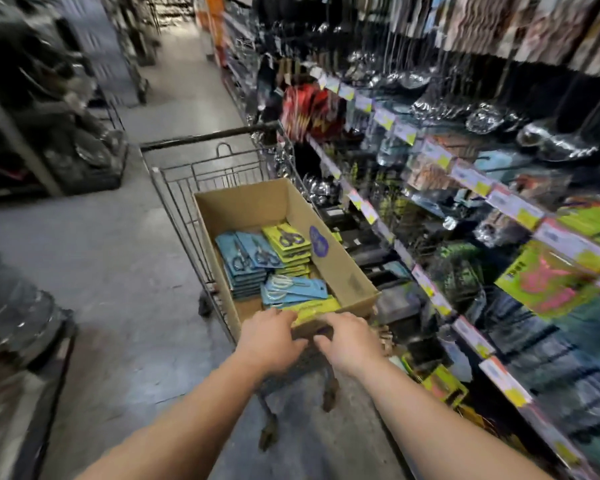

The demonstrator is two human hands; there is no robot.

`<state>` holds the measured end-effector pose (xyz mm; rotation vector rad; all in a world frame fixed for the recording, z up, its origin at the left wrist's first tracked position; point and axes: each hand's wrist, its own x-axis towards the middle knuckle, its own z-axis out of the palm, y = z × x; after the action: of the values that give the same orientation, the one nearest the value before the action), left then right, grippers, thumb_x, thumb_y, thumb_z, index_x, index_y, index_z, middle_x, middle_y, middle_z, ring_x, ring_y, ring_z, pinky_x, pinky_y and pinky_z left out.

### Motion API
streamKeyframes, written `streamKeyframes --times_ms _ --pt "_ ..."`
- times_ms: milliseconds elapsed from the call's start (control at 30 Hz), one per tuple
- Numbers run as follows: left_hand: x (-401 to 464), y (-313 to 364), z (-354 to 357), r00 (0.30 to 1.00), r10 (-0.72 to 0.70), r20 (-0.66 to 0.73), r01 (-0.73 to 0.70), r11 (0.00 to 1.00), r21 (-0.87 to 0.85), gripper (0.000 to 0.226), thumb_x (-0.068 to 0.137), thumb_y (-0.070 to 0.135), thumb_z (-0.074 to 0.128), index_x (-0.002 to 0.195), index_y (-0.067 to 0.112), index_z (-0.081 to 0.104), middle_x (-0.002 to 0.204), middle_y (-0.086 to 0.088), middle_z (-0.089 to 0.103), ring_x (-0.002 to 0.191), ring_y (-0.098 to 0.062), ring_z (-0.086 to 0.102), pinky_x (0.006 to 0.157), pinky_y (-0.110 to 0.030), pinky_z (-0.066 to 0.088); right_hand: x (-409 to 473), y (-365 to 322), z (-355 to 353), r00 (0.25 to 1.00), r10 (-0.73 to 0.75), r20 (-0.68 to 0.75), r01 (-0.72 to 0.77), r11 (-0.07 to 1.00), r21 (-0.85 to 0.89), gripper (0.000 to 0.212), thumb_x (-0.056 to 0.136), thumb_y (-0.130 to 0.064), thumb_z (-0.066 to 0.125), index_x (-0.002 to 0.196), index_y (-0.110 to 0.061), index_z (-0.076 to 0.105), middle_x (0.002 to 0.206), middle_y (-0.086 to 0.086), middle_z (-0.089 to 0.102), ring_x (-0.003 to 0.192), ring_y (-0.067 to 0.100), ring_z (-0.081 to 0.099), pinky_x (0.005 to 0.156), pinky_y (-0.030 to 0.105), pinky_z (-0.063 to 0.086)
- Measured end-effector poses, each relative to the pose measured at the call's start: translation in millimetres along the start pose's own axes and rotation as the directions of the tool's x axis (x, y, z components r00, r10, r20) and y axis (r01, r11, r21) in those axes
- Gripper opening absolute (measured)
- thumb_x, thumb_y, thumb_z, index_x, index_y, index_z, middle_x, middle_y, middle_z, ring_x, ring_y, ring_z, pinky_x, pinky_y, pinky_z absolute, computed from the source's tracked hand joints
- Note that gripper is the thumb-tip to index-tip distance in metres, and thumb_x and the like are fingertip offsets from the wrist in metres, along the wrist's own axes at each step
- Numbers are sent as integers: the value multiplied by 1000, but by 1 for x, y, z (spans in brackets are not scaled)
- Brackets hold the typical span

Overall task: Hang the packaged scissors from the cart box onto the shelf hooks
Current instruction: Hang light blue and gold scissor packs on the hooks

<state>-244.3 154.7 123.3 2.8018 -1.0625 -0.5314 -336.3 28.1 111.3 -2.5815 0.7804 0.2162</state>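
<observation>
Both forearms reach forward and down to the near end of the cardboard box (343,271) in the wire cart (187,188). Left hand (269,339) and right hand (350,344) lie palm down, fingers curled over a yellow scissors pack (309,308) lying crosswise at the box's near wall. Beyond it lies a blue pack (293,287), then two blue stacks (248,261) and one yellow stack (288,244), pointing away. Shelf hooks (430,188) stand to the right.
</observation>
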Motion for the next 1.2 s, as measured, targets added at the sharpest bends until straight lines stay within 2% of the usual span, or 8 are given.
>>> streamKeyframes --times_ms 267,400,567,767,1000,1200 --pt "39 -39 4 997 -75 13 76 995 -68 61 86 58 56 140 31 47 138 -3 53 130 -25 46 110 -36 36 48 -15 4 998 25 66 -24 999 -21 45 91 -48 55 134 -35 54 135 2 56 127 27 48 103 34 40" --pt "65 -53 5 992 -119 41 122 991 -60 59 86 58 55 138 30 48 136 -4 54 127 -26 48 108 -38 38 82 -18 7 993 30 115 -28 999 -16 45 91 -47 56 135 -35 53 137 1 56 127 26 50 103 35 41" --pt "110 -61 -3 987 -133 89 140 988 -72 61 89 54 51 144 29 42 139 -2 51 127 -24 47 108 -41 38 136 -13 -1 985 46 166 -53 998 36 46 94 -44 56 139 -34 49 141 0 52 128 24 47 103 34 40" --pt "173 -63 -11 981 -157 112 163 985 -51 57 89 54 54 139 28 47 132 0 55 121 -21 51 104 -40 42 196 -2 -10 974 107 198 -131 985 110 43 94 -42 57 137 -36 50 135 -2 57 119 21 53 97 34 46" --pt "220 -78 1 972 -133 195 142 989 -31 57 91 51 56 142 28 44 135 -1 52 126 -22 48 109 -41 38 237 6 0 948 181 262 -217 969 116 41 95 -42 57 135 -35 51 135 -2 58 119 21 55 96 34 45" --pt "273 -99 20 957 -64 283 60 998 24 57 91 49 55 141 24 45 137 -4 50 128 -25 45 108 -42 36 262 8 25 906 277 319 -325 940 108 43 96 -39 56 138 -31 51 136 3 57 121 26 55 94 30 45"
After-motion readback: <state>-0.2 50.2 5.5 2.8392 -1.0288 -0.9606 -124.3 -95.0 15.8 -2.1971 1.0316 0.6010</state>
